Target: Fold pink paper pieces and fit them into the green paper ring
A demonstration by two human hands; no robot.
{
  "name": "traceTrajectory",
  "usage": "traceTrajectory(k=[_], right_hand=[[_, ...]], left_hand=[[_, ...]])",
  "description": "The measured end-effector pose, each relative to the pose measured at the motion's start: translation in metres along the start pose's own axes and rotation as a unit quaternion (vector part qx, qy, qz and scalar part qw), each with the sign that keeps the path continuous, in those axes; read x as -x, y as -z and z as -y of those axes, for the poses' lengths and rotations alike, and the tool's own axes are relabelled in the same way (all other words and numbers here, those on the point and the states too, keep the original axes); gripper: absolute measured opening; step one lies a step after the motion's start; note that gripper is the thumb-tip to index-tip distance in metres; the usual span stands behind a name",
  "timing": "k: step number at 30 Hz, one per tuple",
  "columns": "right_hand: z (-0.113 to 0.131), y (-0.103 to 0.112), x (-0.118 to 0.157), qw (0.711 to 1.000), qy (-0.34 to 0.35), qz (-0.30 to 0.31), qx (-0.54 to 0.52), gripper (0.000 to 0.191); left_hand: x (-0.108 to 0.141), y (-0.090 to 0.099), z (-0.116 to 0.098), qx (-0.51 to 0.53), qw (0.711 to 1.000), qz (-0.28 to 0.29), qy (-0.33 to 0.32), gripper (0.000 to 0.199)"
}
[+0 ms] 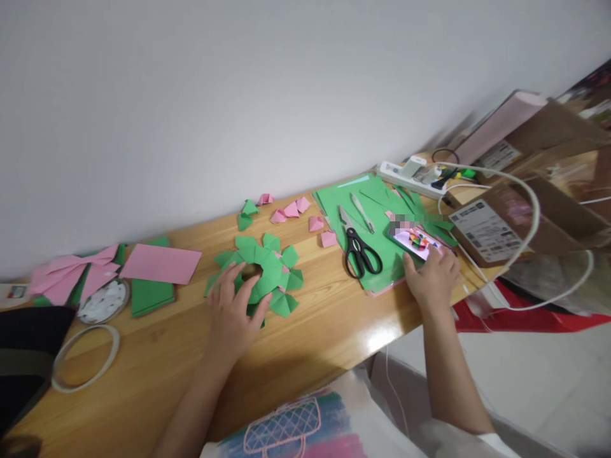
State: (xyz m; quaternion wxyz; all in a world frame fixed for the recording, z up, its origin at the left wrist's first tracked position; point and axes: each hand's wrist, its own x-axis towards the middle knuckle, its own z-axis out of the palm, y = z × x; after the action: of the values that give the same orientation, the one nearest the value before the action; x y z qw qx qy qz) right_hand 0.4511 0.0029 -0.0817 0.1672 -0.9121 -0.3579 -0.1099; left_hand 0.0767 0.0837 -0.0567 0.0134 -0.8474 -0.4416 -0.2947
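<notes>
My left hand [237,306] rests with fingers apart on a ring of folded green paper [270,275], its petal-like points spread around a round hole. Part of the ring's left side is hidden under the fingers. My right hand [433,278] lies at the lower edge of a lit phone [414,242], fingers over its screen, thumb beside it. Left of the phone, black-handled scissors [358,248] and a white pen [362,212] lie on green paper sheets [329,202]. Small folded pink pieces [291,210] and green pieces [245,220] sit behind the ring.
Pink paper [162,263] tops a green stack [151,299] at left, near a tape roll [86,357] and a white spotted disc [104,301]. A power strip [411,178], looping white cable [535,210] and cardboard box [491,230] crowd the right. The wall [238,95] borders the table's back.
</notes>
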Motion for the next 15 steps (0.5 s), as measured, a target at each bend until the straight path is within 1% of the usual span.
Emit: traceTrajectory(k=[4,7,11,15], right_hand=[[-0.001,0.000,0.000,1.000,0.001,0.005,-0.001,0.065],[0.000,0.000,0.000,1.000,0.017,0.006,-0.008,0.064],[0.005,-0.002,-0.001,0.999,0.034,0.007,-0.014,0.058],[0.012,0.001,-0.004,0.999,0.025,0.025,-0.004,0.060]], left_hand=[[0.001,0.000,0.000,0.001,1.000,-0.001,0.005,0.024],[0.001,0.000,0.000,0.012,1.000,0.002,0.008,0.024],[0.001,-0.001,0.001,0.020,1.000,0.007,0.015,0.024],[0.000,-0.001,0.001,0.017,1.000,0.006,0.014,0.024]])
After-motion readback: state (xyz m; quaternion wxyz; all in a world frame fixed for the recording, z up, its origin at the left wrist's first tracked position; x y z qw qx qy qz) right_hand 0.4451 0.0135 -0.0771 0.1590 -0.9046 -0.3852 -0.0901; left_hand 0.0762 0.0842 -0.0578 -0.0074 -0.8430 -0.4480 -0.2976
